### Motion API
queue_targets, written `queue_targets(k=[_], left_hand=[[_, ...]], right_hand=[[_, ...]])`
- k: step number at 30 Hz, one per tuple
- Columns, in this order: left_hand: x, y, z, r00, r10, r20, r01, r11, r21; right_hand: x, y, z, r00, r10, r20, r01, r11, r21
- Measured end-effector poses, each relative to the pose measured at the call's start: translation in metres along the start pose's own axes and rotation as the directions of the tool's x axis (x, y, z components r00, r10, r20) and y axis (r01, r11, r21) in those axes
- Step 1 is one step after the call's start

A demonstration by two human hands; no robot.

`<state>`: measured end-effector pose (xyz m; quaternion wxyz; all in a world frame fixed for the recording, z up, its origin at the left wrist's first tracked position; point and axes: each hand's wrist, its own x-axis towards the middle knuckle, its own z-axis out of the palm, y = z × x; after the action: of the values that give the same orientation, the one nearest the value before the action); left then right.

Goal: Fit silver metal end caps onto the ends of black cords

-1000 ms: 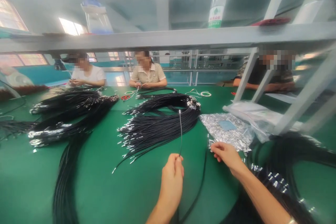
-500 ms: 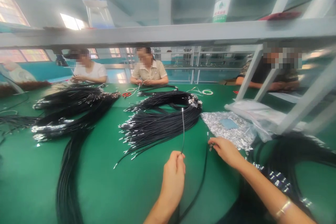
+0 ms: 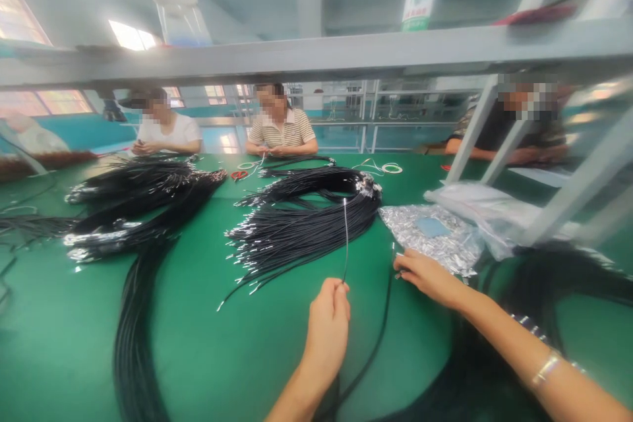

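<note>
My left hand (image 3: 327,330) is closed in a pinch on a thin black cord (image 3: 345,237) whose silver-tipped end stands upright above my fingers. My right hand (image 3: 426,275) reaches to the edge of a heap of small silver metal caps (image 3: 435,237) and pinches something small there, beside the other end of the cord (image 3: 383,316) that loops across the green table (image 3: 208,343). A big bundle of black cords with metal tips (image 3: 306,217) lies just beyond my hands.
More black cord bundles (image 3: 138,204) lie at the left and a dark pile (image 3: 544,290) at the right. A clear plastic bag (image 3: 484,211) and a slanted shelf strut (image 3: 573,191) stand right. Other people (image 3: 279,132) sit across the table. Red scissors (image 3: 238,175) lie far off.
My right hand has slid forward to the edge of the silver caps and taken up the cord's other end. My left hand keeps its pinch and has barely moved.
</note>
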<state>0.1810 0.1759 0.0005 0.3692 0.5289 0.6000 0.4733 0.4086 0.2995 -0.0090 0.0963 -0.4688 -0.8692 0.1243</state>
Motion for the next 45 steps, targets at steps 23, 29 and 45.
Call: queue_targets(k=[23,29,45], left_hand=[[-0.008,0.042,-0.066,0.941,0.319,0.114,-0.338,0.878,0.338],[-0.017,0.026,-0.111,0.954,0.276,0.116,-0.287,0.726,0.625],[-0.018,0.011,-0.112,0.940,0.298,0.168,-0.325,0.625,0.709]], right_hand=[[-0.078,-0.046,0.003,0.944,0.222,-0.244,-0.027,0.790,0.612],[-0.104,-0.051,-0.001,0.941,0.235,-0.245,-0.037,0.788,0.614],[-0.113,-0.070,-0.006,0.991,0.119,-0.057,-0.068,0.829,0.556]])
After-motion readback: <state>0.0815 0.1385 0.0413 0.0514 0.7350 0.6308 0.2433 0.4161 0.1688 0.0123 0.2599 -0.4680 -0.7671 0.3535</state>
